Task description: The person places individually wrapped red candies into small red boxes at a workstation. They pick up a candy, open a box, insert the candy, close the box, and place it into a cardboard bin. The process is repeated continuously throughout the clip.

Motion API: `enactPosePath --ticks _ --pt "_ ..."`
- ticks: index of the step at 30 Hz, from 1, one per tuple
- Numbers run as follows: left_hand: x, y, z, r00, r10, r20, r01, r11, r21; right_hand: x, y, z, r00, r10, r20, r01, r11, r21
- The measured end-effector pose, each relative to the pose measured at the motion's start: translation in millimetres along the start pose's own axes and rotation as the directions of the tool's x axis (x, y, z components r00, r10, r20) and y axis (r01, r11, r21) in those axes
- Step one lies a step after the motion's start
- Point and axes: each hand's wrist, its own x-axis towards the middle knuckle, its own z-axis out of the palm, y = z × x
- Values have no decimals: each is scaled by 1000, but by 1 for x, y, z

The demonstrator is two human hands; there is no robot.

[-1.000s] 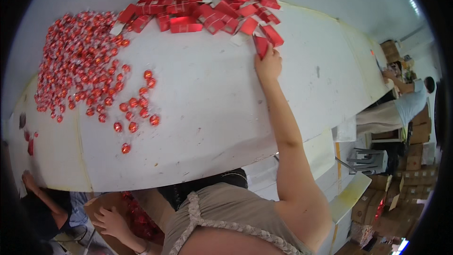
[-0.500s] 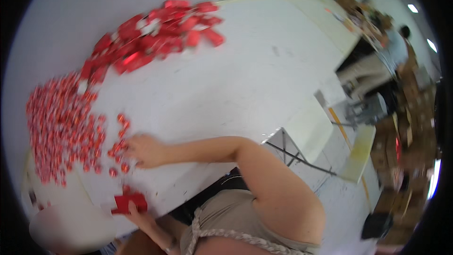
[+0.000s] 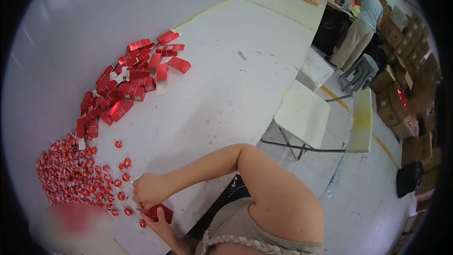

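My left hand (image 3: pixel 162 229) is closed round a small red cardboard box (image 3: pixel 167 213) at the table's near edge. Right above that box is my right hand (image 3: pixel 150 189), its fingers curled down at the box's end. Whatever those fingers hold, if anything, is hidden. Just left of both hands lie loose candies (image 3: pixel 121 196) in shiny red wrappers with clear twisted ends. They spread from a large heap of the same candies (image 3: pixel 71 170) against the wall.
Several red boxes (image 3: pixel 134 89), some with white flaps showing, are piled along the wall on the white table (image 3: pixel 212 85). To the right stands a white folding chair (image 3: pixel 302 113). A person (image 3: pixel 363 23) stands at a far table beside stacked cartons (image 3: pixel 410 42).
My right hand has left the loose candies and come to the box in my left hand. The view has turned, so the table's contents appear shifted.
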Motion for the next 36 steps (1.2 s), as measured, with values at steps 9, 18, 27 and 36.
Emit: enactPosePath --ticks 9,18,27,36 --pt "-1 2 22 996 73 -46 -73 997 -20 -1 -13 -17 958 64 -278 -39 995 94" --pt "-5 25 38 985 171 -27 -167 981 95 -34 2 24 988 9 -153 19 983 183" --pt "26 8 32 939 -58 -340 36 997 -73 -85 93 43 836 310 -452 -295 950 106" --pt "2 -6 8 988 128 -85 -141 974 -176 -108 -5 9 899 329 -287 -256 930 264"
